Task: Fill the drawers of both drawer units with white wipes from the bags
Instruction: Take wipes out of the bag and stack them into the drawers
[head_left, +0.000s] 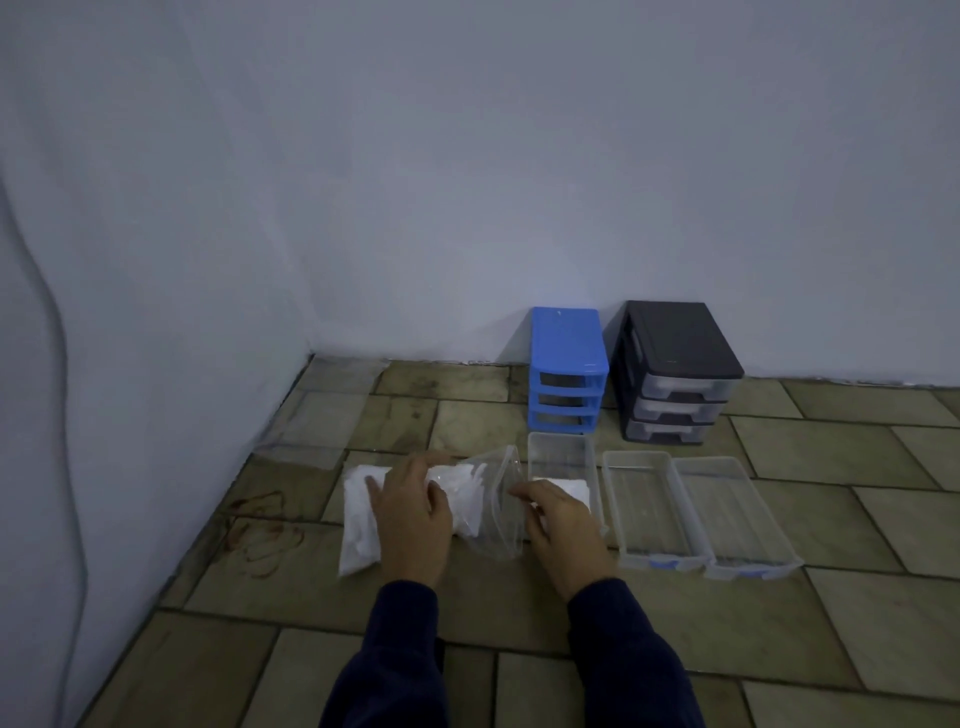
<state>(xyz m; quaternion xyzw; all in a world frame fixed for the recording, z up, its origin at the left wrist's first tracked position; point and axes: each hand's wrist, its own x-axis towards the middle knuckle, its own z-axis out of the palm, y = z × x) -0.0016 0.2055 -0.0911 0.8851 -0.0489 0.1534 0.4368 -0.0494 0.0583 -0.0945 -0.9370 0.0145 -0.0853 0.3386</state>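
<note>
Left hand (410, 512) presses flat-fingered on the clear bag of white wipes (363, 519), right hand (558, 519) pinching its open mouth (501, 499), bag's long axis 9-to-3 with mouth toward three clear drawers (691, 509) at 3 o'clock; blue (567, 369) and black drawer units (675, 371) at 12 o'clock by the wall.

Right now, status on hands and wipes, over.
Left hand flat on clear plastic bag of white wipes. Right hand at bag mouth. Three clear drawers out; nearest one holds wipes. Nothing in the way.
</note>
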